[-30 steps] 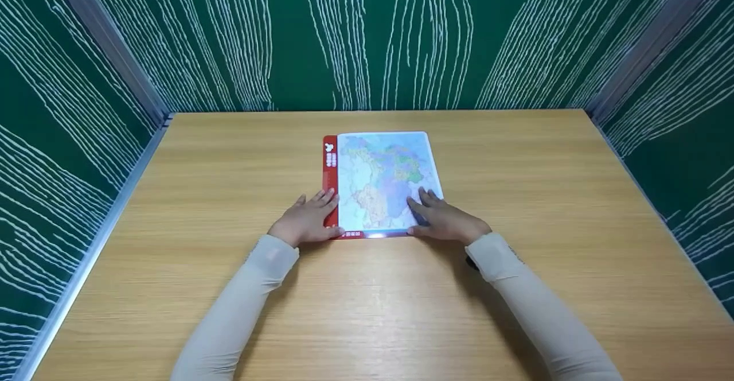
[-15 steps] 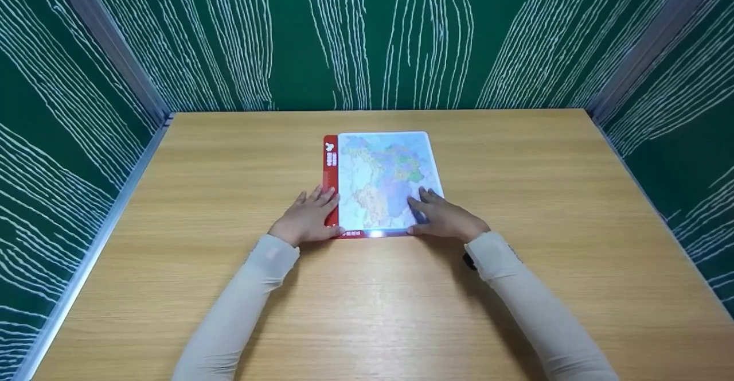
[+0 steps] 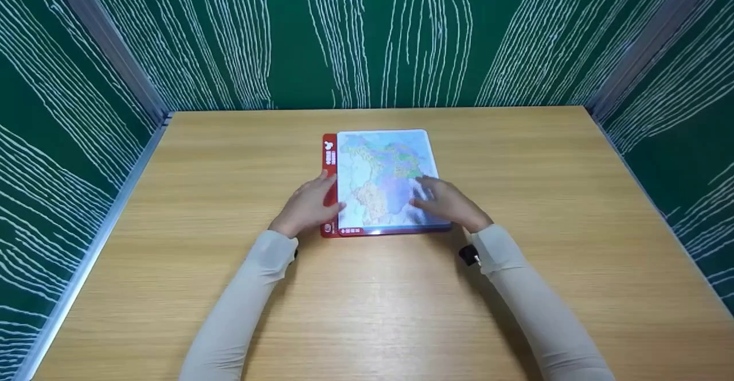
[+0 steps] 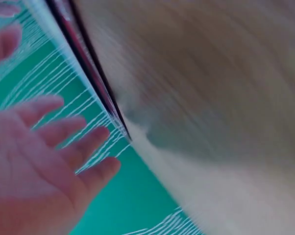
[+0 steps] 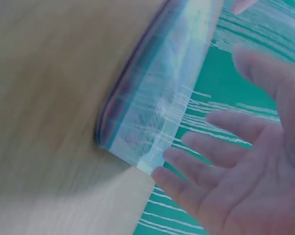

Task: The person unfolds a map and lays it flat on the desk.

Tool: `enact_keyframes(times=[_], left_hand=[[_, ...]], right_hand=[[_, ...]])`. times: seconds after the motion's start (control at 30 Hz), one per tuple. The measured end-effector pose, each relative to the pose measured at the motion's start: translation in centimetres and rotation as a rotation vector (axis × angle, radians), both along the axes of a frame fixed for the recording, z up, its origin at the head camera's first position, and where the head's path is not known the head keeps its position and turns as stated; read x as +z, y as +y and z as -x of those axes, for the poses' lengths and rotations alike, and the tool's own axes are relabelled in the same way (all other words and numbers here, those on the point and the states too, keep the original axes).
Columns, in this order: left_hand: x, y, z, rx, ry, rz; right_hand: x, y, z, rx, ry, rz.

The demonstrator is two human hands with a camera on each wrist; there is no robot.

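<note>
Near the middle of the table lies a flat map board (image 3: 384,168), a coloured map with white margins and a red strip down its left and lower edges. My left hand (image 3: 304,206) is over the board's left edge, thumb spread from the other fingers. In the left wrist view, that hand (image 4: 35,171) has its palm and extended fingers apart from the board's thin edge. My right hand (image 3: 453,204) is above the lower right corner. The right wrist view shows this hand (image 5: 240,171) with loosely extended fingers, holding nothing, beside the glossy board (image 5: 147,107).
The wooden table (image 3: 200,197) surrounds the board on every side. Green walls (image 3: 373,37) with white wavy lines stand behind the table and along both sides, joined by grey metal posts (image 3: 109,42). A dark strap (image 3: 469,255) shows at the right cuff.
Both hands have come up off the board's lower corners, where they rested a moment ago. The lower left corner is now uncovered. The board lies practically in the same place.
</note>
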State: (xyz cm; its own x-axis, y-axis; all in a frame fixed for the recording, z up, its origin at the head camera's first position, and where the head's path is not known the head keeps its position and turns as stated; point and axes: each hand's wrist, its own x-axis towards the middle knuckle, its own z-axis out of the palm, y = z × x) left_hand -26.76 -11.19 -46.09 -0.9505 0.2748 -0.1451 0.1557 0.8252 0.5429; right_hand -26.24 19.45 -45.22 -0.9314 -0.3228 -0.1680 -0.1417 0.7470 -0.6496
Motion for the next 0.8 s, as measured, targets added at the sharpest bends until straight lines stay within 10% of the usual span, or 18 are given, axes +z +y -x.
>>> enact_keyframes(times=[0.43,0.8], left_hand=[[0.5,-1.4,3.4,0.402,-0.285,-0.725],[-0.3,-1.9,4.8,0.55,-0.431,-0.91]], right_hand=[[-0.3,2.9,2.1,-0.227,-0.072,0.244],[-1.1,4.5,3.3,-0.329,-0.202,0.295]])
